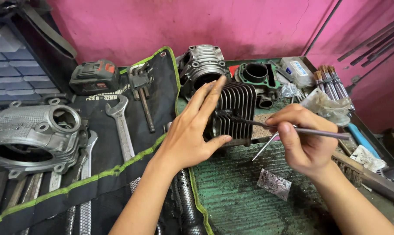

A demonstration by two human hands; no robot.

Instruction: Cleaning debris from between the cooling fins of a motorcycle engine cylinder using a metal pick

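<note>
A dark finned engine cylinder [238,104] stands on the green bench top [240,191] in the middle. My left hand [192,130] grips its left side, fingers spread over the top and thumb under the front. My right hand [303,139] holds a thin metal rod-like tool [323,132] like a pen. Its tip reaches left into the cylinder's fins.
A black tool roll [105,165] with spanners lies at left. A silver cylinder head [31,135] sits on it, a battery pack [94,76] behind. More engine parts [203,65] and a green one [255,76] stand at the back. Brushes [329,80] and plastic bags lie at right.
</note>
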